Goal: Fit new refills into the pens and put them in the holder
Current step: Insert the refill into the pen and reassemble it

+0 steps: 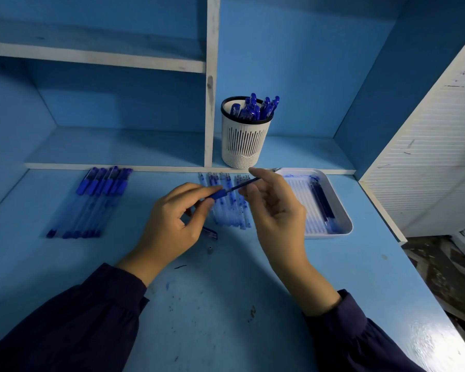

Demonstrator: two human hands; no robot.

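Left hand (172,221): thumb and forefinger pinch the pen (217,195) at its blue grip.
Right hand (274,208): fingers pinch the refill (243,184), whose end sits in the pen.
Pen: held above the bench (226,304), pointing to 2 o'clock.
Holder (242,146): on the shelf at 12 o'clock, capped pens standing inside.
Tray (344,210): on the bench at 3 o'clock, dark refills inside.
Row of pens (97,202): lying at 9 o'clock.
Cap (210,233): on the bench, just beside the left hand.

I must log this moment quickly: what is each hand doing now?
Left hand: closed on the pen, near its blue grip.
Right hand: pinching the refill that sticks out of the pen.
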